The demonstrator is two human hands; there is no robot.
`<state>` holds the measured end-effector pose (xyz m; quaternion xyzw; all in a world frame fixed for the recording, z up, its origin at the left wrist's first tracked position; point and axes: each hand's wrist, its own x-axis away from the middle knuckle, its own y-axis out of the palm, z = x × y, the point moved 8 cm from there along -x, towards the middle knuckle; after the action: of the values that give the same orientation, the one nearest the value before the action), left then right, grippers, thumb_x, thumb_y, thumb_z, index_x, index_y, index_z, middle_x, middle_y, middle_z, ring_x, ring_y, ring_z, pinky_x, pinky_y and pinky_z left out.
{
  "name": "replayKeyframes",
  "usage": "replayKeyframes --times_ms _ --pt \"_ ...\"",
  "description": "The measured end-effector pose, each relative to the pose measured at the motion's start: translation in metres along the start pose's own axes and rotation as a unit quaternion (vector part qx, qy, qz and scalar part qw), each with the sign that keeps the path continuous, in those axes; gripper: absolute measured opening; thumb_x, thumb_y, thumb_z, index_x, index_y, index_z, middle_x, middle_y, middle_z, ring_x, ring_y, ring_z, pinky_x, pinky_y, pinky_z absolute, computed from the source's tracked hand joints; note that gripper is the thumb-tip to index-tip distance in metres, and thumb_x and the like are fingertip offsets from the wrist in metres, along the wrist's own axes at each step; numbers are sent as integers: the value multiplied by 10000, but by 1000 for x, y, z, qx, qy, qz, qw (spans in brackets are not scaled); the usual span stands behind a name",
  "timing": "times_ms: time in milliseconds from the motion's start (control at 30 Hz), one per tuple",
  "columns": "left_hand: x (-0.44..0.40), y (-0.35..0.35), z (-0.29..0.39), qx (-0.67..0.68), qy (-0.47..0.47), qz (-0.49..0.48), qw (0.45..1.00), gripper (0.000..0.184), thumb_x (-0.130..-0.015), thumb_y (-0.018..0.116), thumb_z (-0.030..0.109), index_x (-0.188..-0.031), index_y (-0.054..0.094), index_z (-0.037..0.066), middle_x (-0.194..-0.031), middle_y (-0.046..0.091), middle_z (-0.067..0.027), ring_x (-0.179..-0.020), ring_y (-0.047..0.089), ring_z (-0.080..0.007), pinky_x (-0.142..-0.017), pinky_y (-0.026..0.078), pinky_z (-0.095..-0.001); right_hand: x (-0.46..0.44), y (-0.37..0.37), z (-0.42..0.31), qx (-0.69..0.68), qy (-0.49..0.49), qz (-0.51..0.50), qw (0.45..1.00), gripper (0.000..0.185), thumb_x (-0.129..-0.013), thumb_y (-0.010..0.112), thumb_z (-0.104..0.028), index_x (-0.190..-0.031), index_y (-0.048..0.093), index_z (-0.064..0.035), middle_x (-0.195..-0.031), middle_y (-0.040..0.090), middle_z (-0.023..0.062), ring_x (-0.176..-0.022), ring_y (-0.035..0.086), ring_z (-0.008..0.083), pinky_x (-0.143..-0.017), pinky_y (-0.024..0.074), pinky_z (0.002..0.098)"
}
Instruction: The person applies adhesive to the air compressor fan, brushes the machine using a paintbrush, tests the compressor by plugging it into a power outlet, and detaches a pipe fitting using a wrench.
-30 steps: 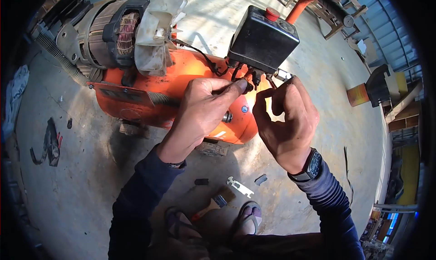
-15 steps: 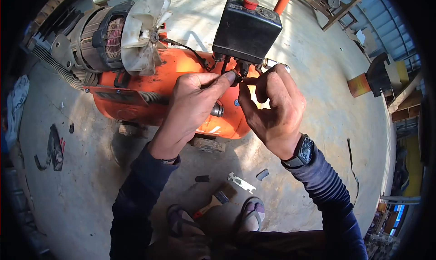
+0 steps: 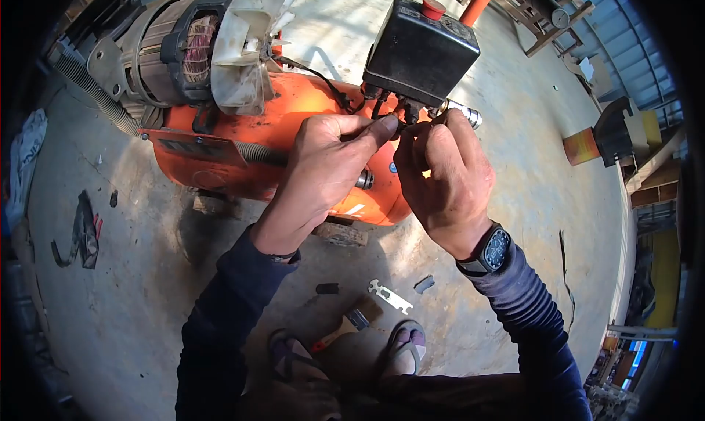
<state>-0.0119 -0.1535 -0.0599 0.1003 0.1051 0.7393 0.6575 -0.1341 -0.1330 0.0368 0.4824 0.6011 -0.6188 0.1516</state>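
A black pressure switch box (image 3: 418,50) with a red knob (image 3: 433,9) stands over an orange compressor tank (image 3: 286,105). Just under the box, my left hand (image 3: 319,164) pinches a small black part (image 3: 401,126) between thumb and forefinger. My right hand (image 3: 448,171) meets it from the other side, its fingertips pressed together; what lies between them is hidden. Dark fittings and cables come out of the box's underside above my fingers. A metal coupling (image 3: 466,114) sticks out behind my right fingers.
A motor (image 3: 158,54) with a pale plastic fan (image 3: 250,50) sits on the tank's left. On the floor lie a flat metal spanner (image 3: 391,297), a brush (image 3: 344,329), and dark scraps (image 3: 424,283). My sandalled feet are close behind these.
The compressor and switch box appear shifted slightly right in view. My right fingers have closed in tighter towards my left fingertips; the left hand keeps its pinch.
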Motion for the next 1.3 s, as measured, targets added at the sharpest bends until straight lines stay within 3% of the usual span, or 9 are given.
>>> replayKeyframes --times_ms 533,633,667,767,800,900,1033,1167,1300 --pt "5 -10 10 -22 -36 -1 999 285 -969 662 270 -971 739 -4 -747 575 71 -639 465 -8 -538 373 -195 15 -26 11 -100 65 6 993 390 -720 750 97 -703 393 -60 -729 493 52 -637 511 131 -586 457 258" --pt "3 -20 4 -40 -46 9 998 291 -964 663 289 -967 740 9 -757 583 61 -653 485 -20 -570 390 -194 28 -17 42 -352 315 -21 881 405 -764 719 113 -732 370 -90 -799 521 38 -768 572 133 -748 520 273" --pt "3 -21 4 -41 -47 9 998 292 -962 664 295 -963 741 14 -749 580 58 -653 486 -24 -583 394 -194 29 -19 45 -352 316 -18 881 405 -764 719 113 -732 370 -90 -799 521 38 -768 572 133 -748 520 273" --pt "5 -22 6 -40 -45 7 998 294 -957 666 308 -955 745 24 -732 573 50 -653 488 -32 -610 401 -194 45 0 58 -632 426 -9 647 365 -801 667 137 -774 392 -103 -903 529 25 -909 596 153 -879 521 290" --pt "8 -23 8 -55 -58 13 997 294 -957 665 310 -952 743 27 -734 575 49 -651 489 -33 -608 401 -197 45 -3 58 -632 424 -8 649 365 -801 667 137 -774 392 -103 -903 529 25 -909 596 153 -879 521 290" --pt "14 -31 11 -84 -83 28 993 293 -959 662 313 -947 740 31 -737 580 47 -648 490 -35 -604 401 -203 57 2 53 -694 487 -22 530 341 -834 622 143 -785 401 -112 -987 515 26 -1002 590 166 -887 533 290" --pt "21 -27 11 -170 -67 -31 983 304 -951 675 294 -961 717 -8 -764 633 7 -687 553 -50 -613 426 -212 64 -3 54 -702 483 -32 523 336 -845 614 132 -779 401 -120 -1014 508 27 -1042 580 167 -903 531 284" --pt "50 -10 26 -250 21 48 967 251 -922 700 226 -985 697 -17 -796 683 -42 -728 624 -98 -625 466 -241 63 -7 50 -700 463 -45 542 354 -838 615 144 -767 394 -123 -1019 507 31 -1065 578 158 -921 532 282" --pt "80 33 74 -353 206 -7 913 206 -873 736 146 -1019 699 6 -836 704 -68 -760 663 -145 -640 498 -272 61 -6 45 -706 452 -58 542 368 -832 613 157 -757 386 -123 -1004 509 26 -1079 576 147 -925 539 277"
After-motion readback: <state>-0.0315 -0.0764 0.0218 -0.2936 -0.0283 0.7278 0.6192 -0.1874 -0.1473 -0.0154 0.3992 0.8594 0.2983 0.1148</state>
